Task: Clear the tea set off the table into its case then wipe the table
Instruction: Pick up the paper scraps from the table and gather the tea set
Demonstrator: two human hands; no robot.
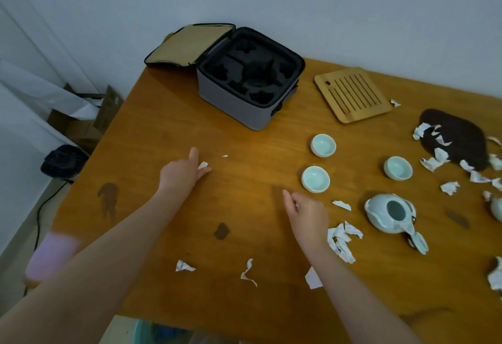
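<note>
The grey tea-set case (233, 104) stands open at the table's far side, its black foam slots empty and its lid (187, 45) folded back. Three pale-green cups (323, 145) (315, 179) (398, 168) sit right of centre. The lidless teapot (388, 214) rests near them, with its lid (419, 243) beside it. My left hand (182, 175) lies on the table with thumb and forefinger spread around a white paper scrap (203, 165). My right hand (307, 213) hovers just below the nearest cup with its fingers curled; whether anything is inside them is unclear.
A slatted bamboo tray (353, 95) lies right of the case, and a dark mat (461, 137) sits at the far right. Several torn paper scraps (341, 240) litter the wooden table (244, 303), along with dark stains (221, 231). Boxes and a black bin (63, 161) stand on the floor at left.
</note>
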